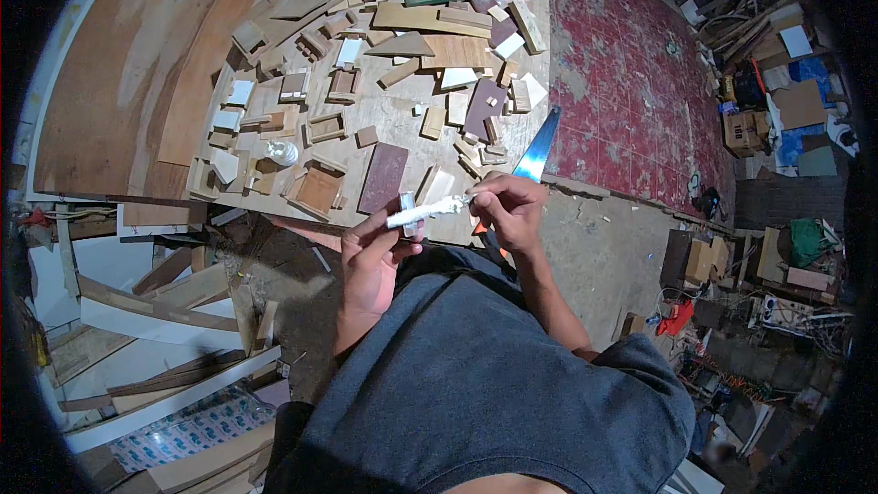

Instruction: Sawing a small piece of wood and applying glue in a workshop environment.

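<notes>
My left hand [370, 256] is closed on a small pale piece [408, 225] in front of my body, near the table's front edge. Across it lies a narrow strip coated in lumpy white paste [428, 209]. My right hand [506, 213] pinches the right end of the white-coated strip; whether this is one piece or a separate applicator, I cannot tell. Just beyond my right hand, a handsaw [537, 147] lies with its blade pointing away, its orange handle partly hidden. On the table left of my hands stands a jar of white paste [283, 154], near a dark red board [383, 178].
A plywood worktable [375, 101] holds several wood offcuts and small box assemblies [313, 187]. Large boards [110, 73] lean or lie at the left. A worn red surface [631, 82] is at the right. Piled scraps [169, 329] and cluttered cables [786, 316] flank me.
</notes>
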Demonstrator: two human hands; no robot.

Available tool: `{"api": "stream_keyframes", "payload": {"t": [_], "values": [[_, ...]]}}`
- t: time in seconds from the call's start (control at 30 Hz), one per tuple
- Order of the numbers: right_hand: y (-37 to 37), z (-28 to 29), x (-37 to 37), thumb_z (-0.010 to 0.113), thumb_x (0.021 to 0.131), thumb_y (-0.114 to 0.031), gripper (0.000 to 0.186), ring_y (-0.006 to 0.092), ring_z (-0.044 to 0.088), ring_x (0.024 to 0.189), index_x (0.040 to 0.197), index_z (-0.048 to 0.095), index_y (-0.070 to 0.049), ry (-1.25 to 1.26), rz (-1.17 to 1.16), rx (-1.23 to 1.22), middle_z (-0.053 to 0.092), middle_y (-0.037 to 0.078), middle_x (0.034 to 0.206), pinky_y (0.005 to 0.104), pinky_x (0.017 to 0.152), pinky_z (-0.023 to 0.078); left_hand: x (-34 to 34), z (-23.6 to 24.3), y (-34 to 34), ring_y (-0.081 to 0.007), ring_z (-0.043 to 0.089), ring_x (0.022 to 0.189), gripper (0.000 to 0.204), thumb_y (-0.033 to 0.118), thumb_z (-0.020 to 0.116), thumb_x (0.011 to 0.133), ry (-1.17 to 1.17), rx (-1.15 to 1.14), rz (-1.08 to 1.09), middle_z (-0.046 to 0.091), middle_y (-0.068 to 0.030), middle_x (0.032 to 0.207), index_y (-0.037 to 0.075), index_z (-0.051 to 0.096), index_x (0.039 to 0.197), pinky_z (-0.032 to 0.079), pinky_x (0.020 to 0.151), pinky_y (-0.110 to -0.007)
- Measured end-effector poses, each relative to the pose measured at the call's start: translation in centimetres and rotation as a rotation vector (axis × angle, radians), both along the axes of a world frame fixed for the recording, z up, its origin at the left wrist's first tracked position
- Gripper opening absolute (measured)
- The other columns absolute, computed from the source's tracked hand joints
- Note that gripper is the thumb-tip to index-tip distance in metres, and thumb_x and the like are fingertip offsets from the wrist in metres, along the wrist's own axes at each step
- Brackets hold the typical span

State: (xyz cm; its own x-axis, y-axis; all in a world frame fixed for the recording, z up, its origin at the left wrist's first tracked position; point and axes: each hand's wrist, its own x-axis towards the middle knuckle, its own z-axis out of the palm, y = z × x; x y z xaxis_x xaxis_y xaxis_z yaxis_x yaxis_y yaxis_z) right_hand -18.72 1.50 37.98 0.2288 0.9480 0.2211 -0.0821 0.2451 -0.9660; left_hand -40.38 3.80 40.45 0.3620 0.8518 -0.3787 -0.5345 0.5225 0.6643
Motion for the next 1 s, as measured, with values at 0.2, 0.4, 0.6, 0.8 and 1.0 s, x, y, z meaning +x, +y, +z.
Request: {"api": "stream_keyframes", "payload": {"t": [0.2, 0.4, 0.6, 0.8, 1.0], "values": [[0.7, 0.2, -0.1, 0.069, 0.091, -0.01, 0.016, 0.0087, 0.052, 0.047, 0.088, 0.07, 0.005, 0.104, -0.075, 0.031, 0.065, 0.01, 0.069, 0.0224, 0.041, 0.039, 0.0, -0.2, 0.0, -0.0157, 0.068, 0.079, 0.028, 0.007, 0.057, 0.096, 0.02, -0.002, -0.011, 0.072, -0.0138, 0.097, -0.002, 0.066, 0.121, 0.053, 0.062, -0.024], [0.4, 1.1, -0.3, 0.07, 0.086, -0.002, 0.007, 0.0097, 0.057, 0.054, 0.083, 0.072, 0.005, 0.005, 0.017, -0.009, 0.067, 0.01, 0.069, 0.0224, 0.043, 0.041, 0.1, -0.1, -0.1, -0.0142, 0.065, 0.076, 0.027, 0.011, 0.057, 0.098, 0.001, 0.04, -0.002, 0.072, -0.014, 0.096, -0.002, 0.066, 0.119, 0.048, 0.058, -0.023], [0.6, 0.8, -0.4, 0.068, 0.091, -0.007, 0.013, 0.008, 0.054, 0.05, 0.09, 0.071, 0.006, 0.012, -0.051, 0.083, 0.066, 0.01, 0.07, 0.0209, 0.042, 0.039, -0.1, -0.4, -0.3, -0.0134, 0.065, 0.075, 0.027, 0.011, 0.058, 0.097, -0.031, -0.001, -0.019, 0.072, -0.0143, 0.095, -0.003, 0.066, 0.119, 0.047, 0.057, -0.023], [0.4, 1.5, -0.4, 0.069, 0.088, -0.002, 0.008, 0.0099, 0.057, 0.053, 0.089, 0.072, 0.005, -0.082, 0.079, 0.149, 0.067, 0.011, 0.071, 0.0218, 0.046, 0.042, -0.1, 0.0, -0.6, -0.0123, 0.064, 0.073, 0.024, 0.011, 0.058, 0.098, -0.005, 0.021, 0.011, 0.072, -0.0138, 0.094, -0.003, 0.068, 0.115, 0.046, 0.056, -0.023], [0.3, 1.8, -0.7, 0.069, 0.086, 0.001, 0.005, 0.0101, 0.059, 0.056, 0.088, 0.073, 0.005, -0.057, -0.049, 0.096, 0.068, 0.01, 0.071, 0.0223, 0.049, 0.043, 0.1, 1.0, -0.8, -0.0127, 0.057, 0.073, 0.018, 0.013, 0.062, 0.094, 0.014, -0.009, 0.002, 0.069, -0.0117, 0.088, -0.002, 0.069, 0.101, 0.041, 0.056, -0.023]]}}
